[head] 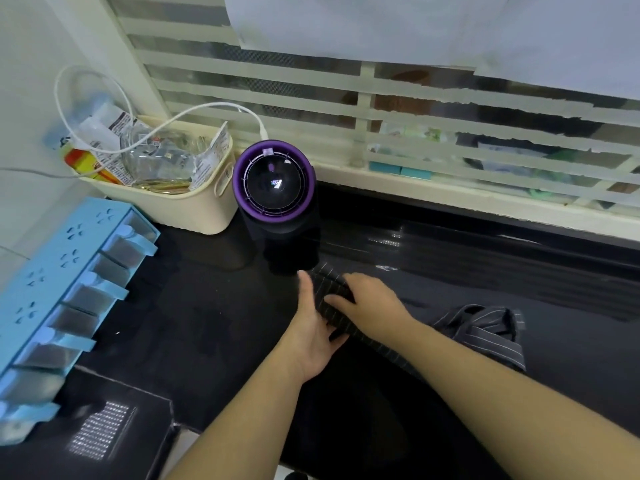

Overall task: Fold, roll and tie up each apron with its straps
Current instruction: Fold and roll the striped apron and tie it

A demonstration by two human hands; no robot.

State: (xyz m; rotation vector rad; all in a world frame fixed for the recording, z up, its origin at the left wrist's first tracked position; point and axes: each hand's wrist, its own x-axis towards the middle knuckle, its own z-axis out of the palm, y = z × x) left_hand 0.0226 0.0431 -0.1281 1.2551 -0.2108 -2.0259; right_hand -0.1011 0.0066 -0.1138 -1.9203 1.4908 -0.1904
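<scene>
Both bare forearms reach forward over the glossy black worktop (214, 306), and the hands meet just in front of the round black device with a purple rim (273, 188). The right hand (367, 303) lies palm down, its fingers and thumb curled over the folded end of the dark pinstriped cloth apron (485, 329). The left hand (313, 329) lies against the side of that fold, on the left below the device, thumb straight and pointing toward the device. Its fingers reach across the fabric under the right wrist, so I cannot tell whether it grips.

A small glowing mark on the device's dome and the print on the packets in the cream plastic basket (194, 209) to the device's left are too small to read.

The apron runs from under both hands, away from the device to the right, into a loose crumpled heap.
</scene>
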